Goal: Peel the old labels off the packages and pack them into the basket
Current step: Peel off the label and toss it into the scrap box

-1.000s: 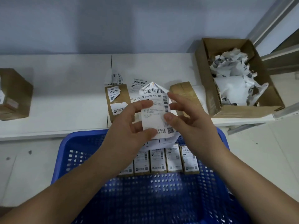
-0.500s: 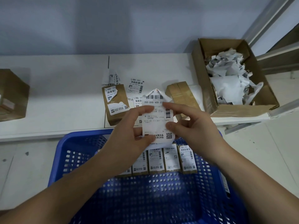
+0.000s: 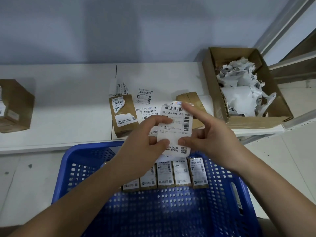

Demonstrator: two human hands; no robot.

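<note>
packages [image 3: 182,173]: five in basket [image 3: 89,161], two on table [image 3: 68,103].

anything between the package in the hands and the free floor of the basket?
Nothing visible. Left hand and right hand hold the labelled package right above the blue basket's far rim. The row of packed packages sits below at the far end; the perforated floor nearer the person is bare.
</note>
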